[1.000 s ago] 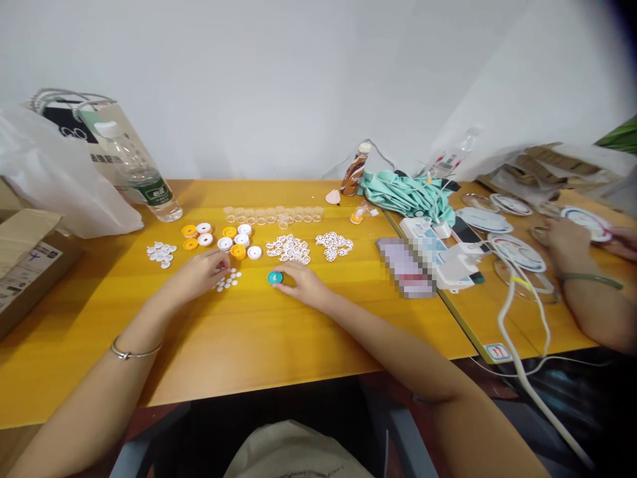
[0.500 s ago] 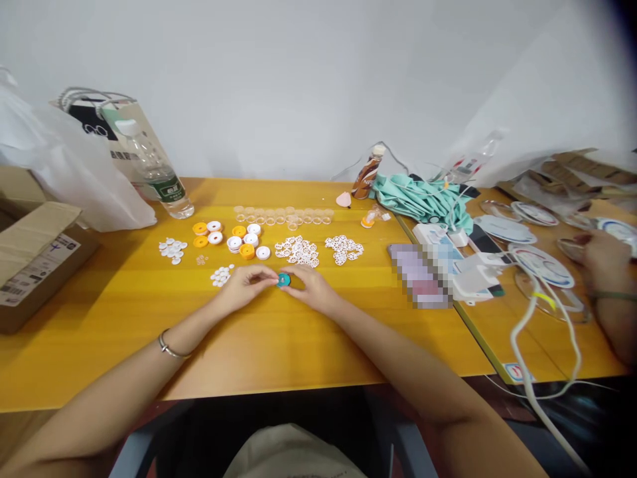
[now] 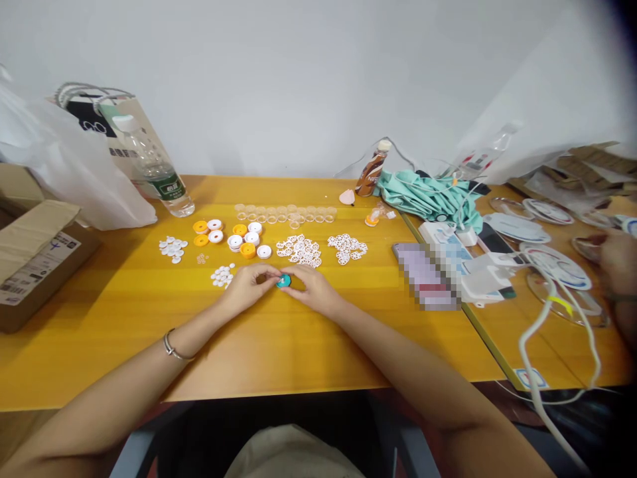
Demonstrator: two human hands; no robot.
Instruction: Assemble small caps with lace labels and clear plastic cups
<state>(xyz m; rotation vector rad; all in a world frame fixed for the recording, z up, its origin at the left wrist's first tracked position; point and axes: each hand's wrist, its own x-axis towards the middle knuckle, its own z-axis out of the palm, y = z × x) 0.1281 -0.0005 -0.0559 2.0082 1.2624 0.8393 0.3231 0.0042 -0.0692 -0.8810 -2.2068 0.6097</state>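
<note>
Both hands meet over a small teal disc [image 3: 284,281] on the yellow counter [image 3: 279,345], left hand [image 3: 247,287] and right hand [image 3: 312,290] pinching it from either side. Little white discs [image 3: 221,275] sit just beside the left hand.

Yellow table [image 3: 298,345] bears caps [image 3: 239,238], bottle [image 3: 159,176].

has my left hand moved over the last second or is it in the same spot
Yes. The left hand has moved right across the table, away from the pile of small white discs it was over, and now meets the right hand at the teal piece.
</note>
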